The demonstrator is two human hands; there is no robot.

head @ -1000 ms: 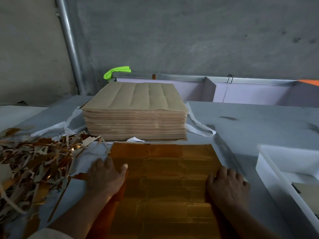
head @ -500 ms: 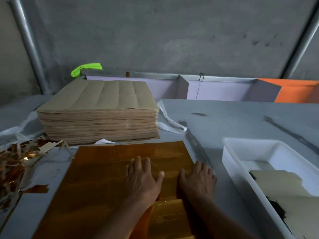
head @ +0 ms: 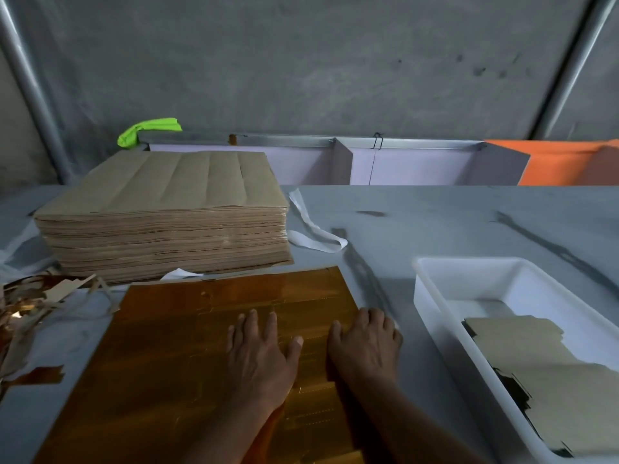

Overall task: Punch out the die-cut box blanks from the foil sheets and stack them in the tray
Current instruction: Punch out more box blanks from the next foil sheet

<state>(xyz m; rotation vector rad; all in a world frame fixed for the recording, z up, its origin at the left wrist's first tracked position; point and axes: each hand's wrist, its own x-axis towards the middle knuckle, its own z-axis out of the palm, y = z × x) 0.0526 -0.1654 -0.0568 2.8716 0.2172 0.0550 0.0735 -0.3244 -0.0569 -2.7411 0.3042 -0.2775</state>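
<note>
A gold foil sheet point(head: 187, 349) with faint die-cut lines lies flat on the grey table in front of me. My left hand point(head: 259, 354) lies palm down on its right half, fingers spread and straight. My right hand point(head: 366, 346) rests on the sheet's right edge, its fingers bent over that edge onto the table. To the right stands a white tray point(head: 432, 296) holding several punched-out blanks point(head: 542, 373), plain side up. A thick stack of uncut sheets point(head: 164, 226), brown side up, sits behind the foil sheet.
A heap of gold and brown offcut strips point(head: 30, 309) lies at the left, with one loose gold scrap point(head: 40, 375) near the sheet. White paper strips point(head: 315, 229) trail beside the stack. Lilac dividers point(head: 412, 165) and an orange panel point(head: 566, 162) line the table's back edge.
A second ago my hands lay on opposite sides of the sheet. My left hand slid right across it and now lies close beside the right one. The view swung right, showing the tray.
</note>
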